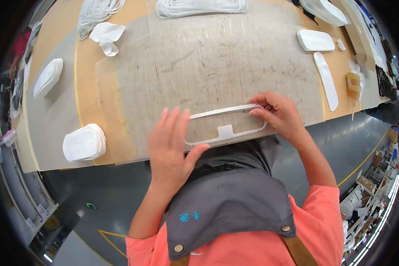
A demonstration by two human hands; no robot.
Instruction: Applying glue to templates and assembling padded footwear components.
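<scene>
Frame, thin and white, lies at the near edge of the tabletop; the right hand pinches its far right corner; the left hand, fingers straight, thumb apart, grips nothing visibly, contact unclear; light, even support should keep the narrow strip unbent

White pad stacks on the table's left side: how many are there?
2: the near stack, left of the left hand, and the far stack, beyond it and farther left.
</scene>
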